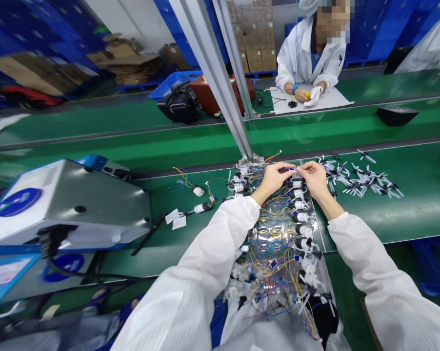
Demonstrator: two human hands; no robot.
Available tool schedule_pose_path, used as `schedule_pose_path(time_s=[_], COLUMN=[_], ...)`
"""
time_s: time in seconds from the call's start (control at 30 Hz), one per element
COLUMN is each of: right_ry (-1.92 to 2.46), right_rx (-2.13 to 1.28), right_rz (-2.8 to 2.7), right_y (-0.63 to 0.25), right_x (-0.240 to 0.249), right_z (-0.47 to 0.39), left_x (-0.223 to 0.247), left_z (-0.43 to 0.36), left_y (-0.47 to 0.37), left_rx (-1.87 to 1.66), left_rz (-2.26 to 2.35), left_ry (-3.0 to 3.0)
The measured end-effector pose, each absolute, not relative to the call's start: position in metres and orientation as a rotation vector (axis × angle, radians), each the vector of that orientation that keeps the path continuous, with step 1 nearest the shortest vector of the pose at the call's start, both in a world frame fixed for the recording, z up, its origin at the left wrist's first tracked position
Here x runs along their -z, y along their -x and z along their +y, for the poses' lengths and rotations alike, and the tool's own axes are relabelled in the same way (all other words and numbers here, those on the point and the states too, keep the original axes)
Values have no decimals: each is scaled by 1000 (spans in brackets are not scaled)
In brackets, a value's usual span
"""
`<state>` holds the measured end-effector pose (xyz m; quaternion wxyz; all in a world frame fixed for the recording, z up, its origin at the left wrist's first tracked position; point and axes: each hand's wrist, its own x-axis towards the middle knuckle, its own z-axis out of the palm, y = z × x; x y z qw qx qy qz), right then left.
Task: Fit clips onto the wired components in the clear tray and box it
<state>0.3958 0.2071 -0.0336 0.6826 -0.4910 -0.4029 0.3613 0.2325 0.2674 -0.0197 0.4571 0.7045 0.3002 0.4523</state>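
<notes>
Both hands meet over the far end of a clear plastic tray that holds rows of small white and black motors with coloured wires. My left hand pinches a small blue part at its fingertips. Close beside it, my right hand has its thumb and forefinger pressed together near the same part; what they grip is too small to make out. Right of the tray lies a loose pile of black and white strip-like pieces.
Two loose motors with wires and white tags lie left of the tray. A large grey and white machine stands at the left. A metal post rises behind the tray. Across the bench, a person in white handles a yellow item.
</notes>
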Motion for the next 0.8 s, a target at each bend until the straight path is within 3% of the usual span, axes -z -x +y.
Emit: schedule_pose_path(time_s=[0.63, 0.8], right_ry=[1048, 1001], right_rx=[-844, -865], right_rz=[-1016, -904], right_y=[-400, -400], right_x=[37, 33], right_z=[204, 205], left_x=[19, 22], left_z=[266, 271], left_y=[-233, -233], left_rx=[-1044, -1167], left_rz=[666, 640], left_ry=[-1817, -1703])
